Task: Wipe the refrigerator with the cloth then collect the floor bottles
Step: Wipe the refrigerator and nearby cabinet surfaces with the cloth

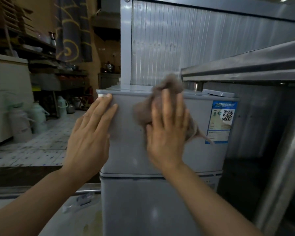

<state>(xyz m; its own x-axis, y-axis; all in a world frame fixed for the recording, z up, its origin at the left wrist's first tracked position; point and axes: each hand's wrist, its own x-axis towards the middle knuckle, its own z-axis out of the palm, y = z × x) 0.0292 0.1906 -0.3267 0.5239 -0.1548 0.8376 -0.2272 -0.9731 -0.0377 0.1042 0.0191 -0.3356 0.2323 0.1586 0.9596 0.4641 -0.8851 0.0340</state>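
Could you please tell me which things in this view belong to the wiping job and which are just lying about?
Part of the job:
- refrigerator, upper door being wiped
- cloth, pressed flat on the door under the right hand
- left hand, flat on the door's left edge

Just lying about:
- label on the door
- jugs on the floor
- shelves of kitchenware
- metal table

Left hand [90,133] flat, fingers spread, arm extended. Right hand [167,132] flat, fingers splayed, pressing forward.
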